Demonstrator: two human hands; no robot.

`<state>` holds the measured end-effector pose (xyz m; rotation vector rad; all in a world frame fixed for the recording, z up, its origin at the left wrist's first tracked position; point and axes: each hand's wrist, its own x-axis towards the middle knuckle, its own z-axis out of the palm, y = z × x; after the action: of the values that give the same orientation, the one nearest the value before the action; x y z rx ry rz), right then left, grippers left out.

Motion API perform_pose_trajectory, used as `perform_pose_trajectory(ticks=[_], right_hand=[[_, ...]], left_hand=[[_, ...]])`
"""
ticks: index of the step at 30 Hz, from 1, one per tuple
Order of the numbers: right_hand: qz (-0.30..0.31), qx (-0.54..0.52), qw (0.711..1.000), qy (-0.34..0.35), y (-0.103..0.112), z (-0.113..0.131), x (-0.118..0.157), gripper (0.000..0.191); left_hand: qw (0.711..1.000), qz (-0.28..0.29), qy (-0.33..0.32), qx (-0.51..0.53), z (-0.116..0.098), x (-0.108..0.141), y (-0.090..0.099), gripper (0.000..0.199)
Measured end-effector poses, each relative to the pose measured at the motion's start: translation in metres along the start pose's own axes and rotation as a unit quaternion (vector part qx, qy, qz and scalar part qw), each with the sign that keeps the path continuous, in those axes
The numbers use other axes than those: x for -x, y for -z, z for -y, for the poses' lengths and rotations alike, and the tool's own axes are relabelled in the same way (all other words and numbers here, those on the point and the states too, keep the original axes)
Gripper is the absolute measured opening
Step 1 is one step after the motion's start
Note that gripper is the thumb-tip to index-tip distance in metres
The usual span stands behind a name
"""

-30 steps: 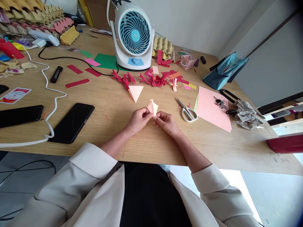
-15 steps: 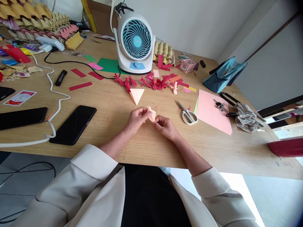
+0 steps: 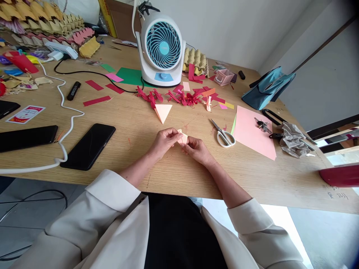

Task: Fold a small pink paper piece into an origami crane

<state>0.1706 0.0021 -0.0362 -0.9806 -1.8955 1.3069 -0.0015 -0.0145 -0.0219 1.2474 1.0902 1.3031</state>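
At left, the bare left hand [image 3: 164, 142] grips the small, pale peach folded-paper piece [image 3: 184, 138] by its left side, thumb uppermost. Beyond this hand, a pale peach paper triangle [image 3: 163, 112] lies on the light-brown wooden surface [image 3: 168, 175], one tip facing the near edge. The piece is located between the opposed fingertips; its long axis cannot be determined, as fingers cover part of it. The bare right hand [image 3: 198, 150] pinches its right side; neither hand is nearer. Further right, apart, lie white-handled metal scissors [image 3: 224, 136], blades pointing away.
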Motion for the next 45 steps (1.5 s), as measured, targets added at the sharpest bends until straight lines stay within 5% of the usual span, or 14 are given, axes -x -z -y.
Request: perform_pose_trajectory(ticks=[9,23,33,39,45], right_hand=[[0.018,0.038,0.999,0.023,0.001,0.003,0.002,0.034],[0.065,0.054,0.995,0.047,0.004,0.013,0.006,0.043],[0.018,0.031,0.999,0.040,0.001,0.011,0.005,0.040],[0.037,0.046,0.997,0.046,0.000,0.010,0.006,0.042],[-0.010,-0.081,0.997,-0.006,0.004,0.011,0.002,0.043]], left_hand=[[0.999,-0.018,-0.024,-0.013,-0.001,0.000,0.001,0.033],[0.991,-0.070,0.069,0.088,-0.007,-0.001,0.000,0.037],[0.992,0.049,0.086,0.083,0.001,-0.001,0.003,0.035],[0.993,0.068,0.068,0.062,0.001,0.000,0.003,0.031],[0.994,0.045,0.087,0.057,0.000,0.000,0.005,0.033]])
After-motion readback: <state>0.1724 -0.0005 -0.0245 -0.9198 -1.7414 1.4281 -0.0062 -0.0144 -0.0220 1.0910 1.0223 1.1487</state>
